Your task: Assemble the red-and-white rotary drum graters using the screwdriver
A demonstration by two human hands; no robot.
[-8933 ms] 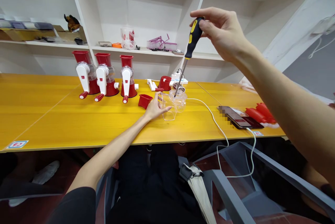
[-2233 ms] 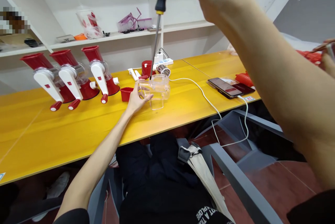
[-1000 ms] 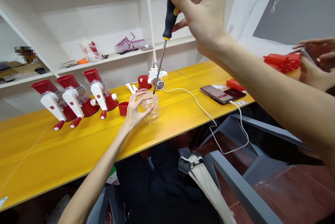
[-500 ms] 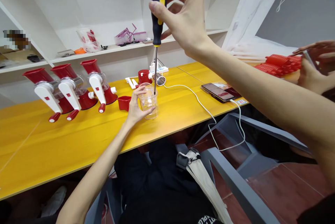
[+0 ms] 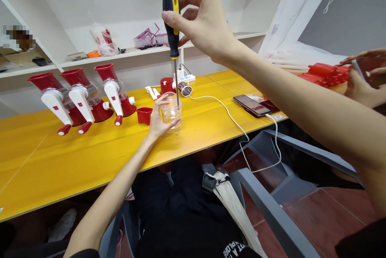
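Observation:
My right hand grips the black and yellow handle of a screwdriver, its shaft pointing down. The tip reaches the clear plastic housing; whether it meets a screw is too small to tell. Fingers and thumb of my left hand wrap the housing from the left, steadying it on the yellow table. Just left of that hand stands a red plastic hopper. Behind the housing lie a red base, white parts and a metal grater drum.
Three red and white rotary graters stand at the left. A phone with a white cable lies at the right. Another person's hands are beside red parts. A shelf runs behind; a grey chair is below.
My right hand and the screwdriver handle have shifted left and slightly down, so the shaft now leans more. My left hand keeps its hold on the housing. The view has moved slightly.

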